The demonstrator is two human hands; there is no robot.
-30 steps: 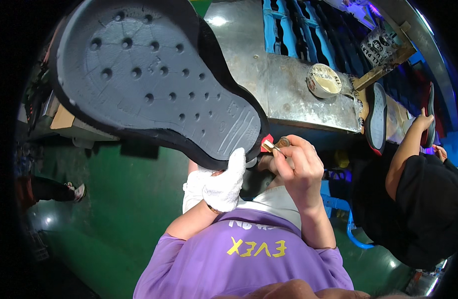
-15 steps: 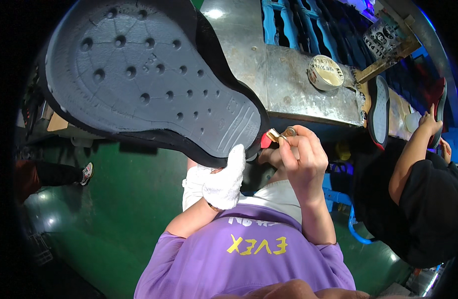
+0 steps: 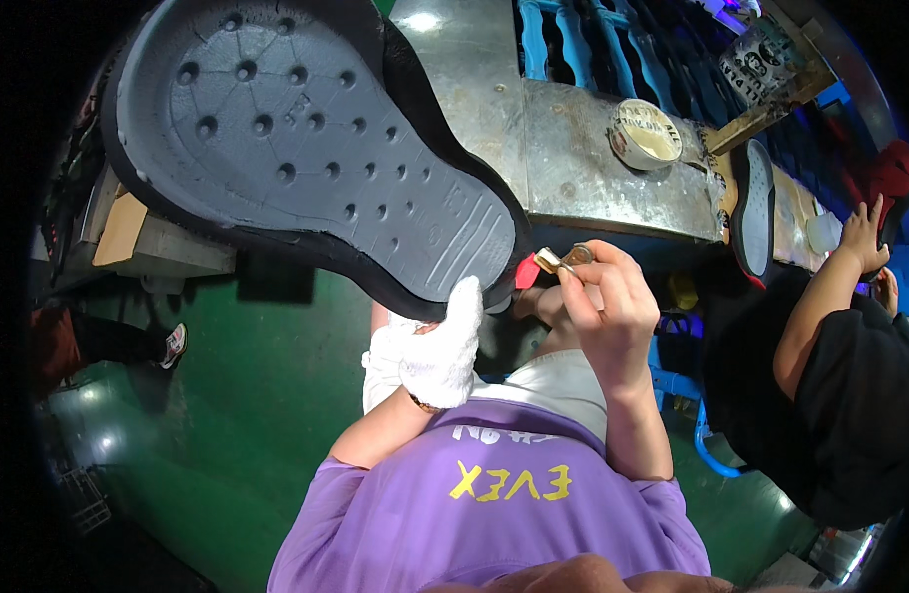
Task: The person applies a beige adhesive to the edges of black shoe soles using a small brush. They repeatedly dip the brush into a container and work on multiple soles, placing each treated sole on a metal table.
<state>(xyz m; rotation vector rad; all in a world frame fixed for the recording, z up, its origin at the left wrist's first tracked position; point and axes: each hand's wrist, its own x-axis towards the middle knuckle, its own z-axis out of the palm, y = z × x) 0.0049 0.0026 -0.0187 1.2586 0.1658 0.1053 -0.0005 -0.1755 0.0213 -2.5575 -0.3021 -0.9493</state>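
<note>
A large black shoe with a grey, dimpled sole (image 3: 306,148) faces up at the upper left. My left hand (image 3: 444,351), in a white glove, is closed on its narrow end, the thumb lying on the sole's edge and the other fingers mostly hidden beneath. A red tab (image 3: 527,272) sticks out at that end. My bare right hand (image 3: 612,306) pinches a small brush (image 3: 576,257) with a metal band and a pale tip. Its tip is right beside the red tab; whether they touch I cannot tell.
A metal bench (image 3: 593,193) runs ahead, bearing a round tub (image 3: 647,136) of cream-coloured stuff. Further right stands another grey-soled shoe (image 3: 756,210). At the right, a co-worker's hand (image 3: 860,237) holds a red and black shoe (image 3: 894,173). Blue racks (image 3: 622,49) rise behind.
The shoe in my left hand has shifted and tilted slightly, its narrow end a little higher. The brush stays near the red tab. The co-worker's red shoe has turned.
</note>
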